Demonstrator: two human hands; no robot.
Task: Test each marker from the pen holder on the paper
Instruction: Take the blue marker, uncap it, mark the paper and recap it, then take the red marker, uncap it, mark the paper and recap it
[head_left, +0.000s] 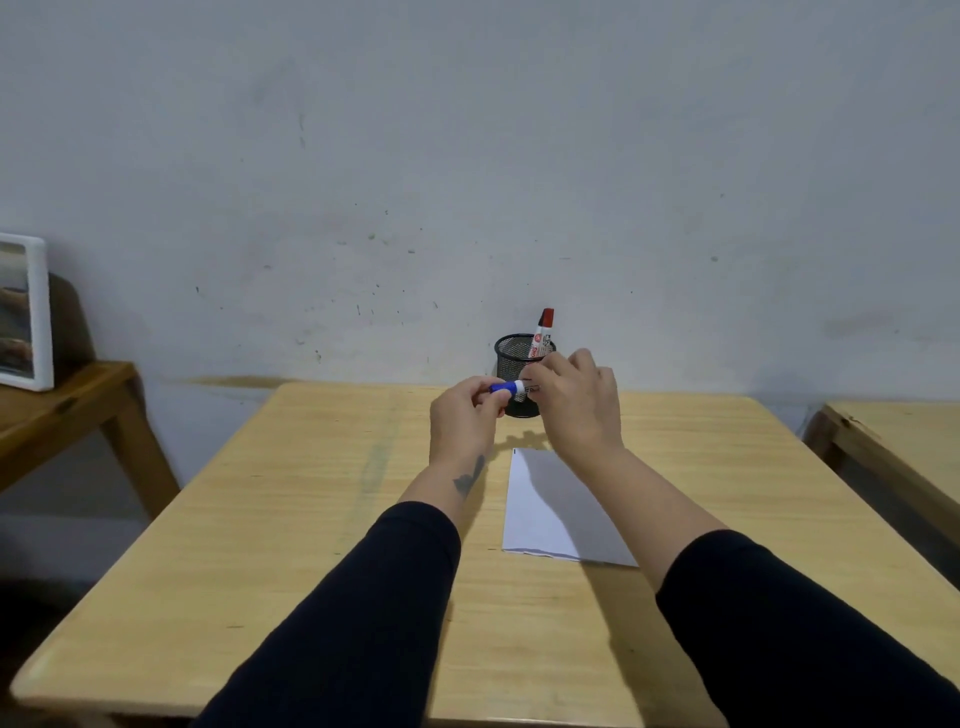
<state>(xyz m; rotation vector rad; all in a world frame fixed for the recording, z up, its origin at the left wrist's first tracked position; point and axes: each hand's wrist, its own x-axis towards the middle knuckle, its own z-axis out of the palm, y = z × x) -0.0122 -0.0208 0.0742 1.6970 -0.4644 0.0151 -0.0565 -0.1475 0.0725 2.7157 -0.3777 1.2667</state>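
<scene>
A blue-capped white marker (511, 387) lies level between both hands, above the far middle of the table. My left hand (465, 421) pinches its blue cap end. My right hand (579, 402) grips its white barrel, most of which is hidden by the fingers. Just behind the hands stands a black mesh pen holder (511, 353) with a red-capped marker (543, 332) upright in it. A white sheet of paper (550, 512) lies flat on the table beneath my right forearm, with a small dark mark at its far left corner.
The light wooden table (311, 519) stands against a grey wall. A lower wooden side table (78, 395) with a white picture frame (26, 312) is at the left. Another table's edge (893, 441) shows at the right.
</scene>
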